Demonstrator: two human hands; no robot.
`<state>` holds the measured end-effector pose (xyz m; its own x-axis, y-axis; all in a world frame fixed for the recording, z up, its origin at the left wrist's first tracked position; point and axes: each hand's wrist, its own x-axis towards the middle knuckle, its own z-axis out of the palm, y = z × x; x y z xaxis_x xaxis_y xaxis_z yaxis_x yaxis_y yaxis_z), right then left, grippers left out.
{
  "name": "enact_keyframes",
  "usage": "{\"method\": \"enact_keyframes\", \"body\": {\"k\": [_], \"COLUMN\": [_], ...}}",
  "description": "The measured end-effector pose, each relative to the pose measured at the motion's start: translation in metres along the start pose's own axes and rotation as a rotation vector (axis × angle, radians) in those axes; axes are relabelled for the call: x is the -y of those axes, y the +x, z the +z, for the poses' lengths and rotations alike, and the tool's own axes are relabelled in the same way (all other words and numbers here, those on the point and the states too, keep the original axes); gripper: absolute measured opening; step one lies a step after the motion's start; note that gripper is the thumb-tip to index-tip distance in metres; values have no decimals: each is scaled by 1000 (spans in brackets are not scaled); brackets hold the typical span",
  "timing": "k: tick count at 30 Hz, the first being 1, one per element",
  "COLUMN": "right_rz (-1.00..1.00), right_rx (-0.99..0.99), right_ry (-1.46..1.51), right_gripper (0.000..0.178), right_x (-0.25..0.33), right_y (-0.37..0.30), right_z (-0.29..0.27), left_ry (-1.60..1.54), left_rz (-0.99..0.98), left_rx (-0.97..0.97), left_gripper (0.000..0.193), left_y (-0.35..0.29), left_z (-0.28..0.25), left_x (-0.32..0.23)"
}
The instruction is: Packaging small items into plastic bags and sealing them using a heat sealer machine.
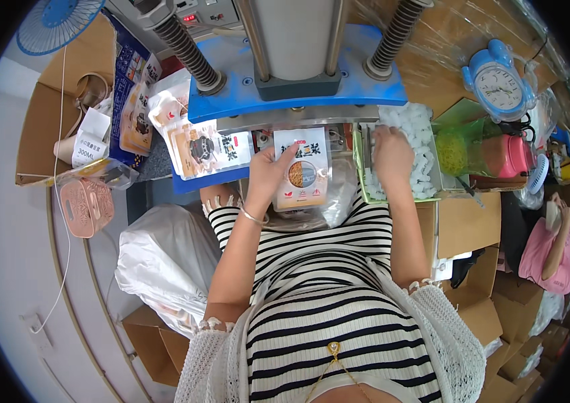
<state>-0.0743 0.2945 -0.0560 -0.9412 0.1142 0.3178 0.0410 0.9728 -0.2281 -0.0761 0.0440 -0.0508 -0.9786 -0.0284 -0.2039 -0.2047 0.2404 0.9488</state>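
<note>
The left hand (266, 180), thumb and fingers closed together, gripped the upper left side of a pouch (301, 173), which was just in front of the press (298, 101). The right hand (393, 156) was over a green box (360, 164) of white pieces (422, 160), front right of the press, its fingers bent; how far they were parted, and whether they held anything, could not be told. Other pouches (214, 151) lay front left of the press. A clock (498, 87) stood to its right, a fan (60, 23) to its far left.
</note>
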Motion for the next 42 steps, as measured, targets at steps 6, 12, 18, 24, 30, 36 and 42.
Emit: {"method": "enact_keyframes", "body": {"k": [6, 12, 18, 24, 30, 36, 42], "right_rz": [32, 173, 334, 93, -93, 81, 9], "right_rx": [-86, -43, -91, 111, 355, 251, -25], "right_ry": [99, 640, 1176, 1329, 1034, 1051, 461], "right_gripper": [7, 20, 13, 23, 27, 23, 21], "right_x": [4, -10, -2, 63, 76, 61, 12], "right_y": [-5, -4, -19, -27, -12, -21, -8], "right_z": [8, 10, 5, -43, -32, -11, -25], "left_ry": [924, 987, 676, 313, -130, -325, -386], "left_rz": [620, 554, 548, 364, -91, -52, -138], "left_rx": [-650, -372, -535, -84, 158, 165, 104], "left_gripper": [47, 36, 9, 21, 23, 21, 26], "left_y": [-22, -61, -42, -80, -64, -50, -1], "left_z": [-47, -49, -63, -34, 5, 15, 6], "left_x": [14, 59, 18, -32, 11, 24, 26]}}
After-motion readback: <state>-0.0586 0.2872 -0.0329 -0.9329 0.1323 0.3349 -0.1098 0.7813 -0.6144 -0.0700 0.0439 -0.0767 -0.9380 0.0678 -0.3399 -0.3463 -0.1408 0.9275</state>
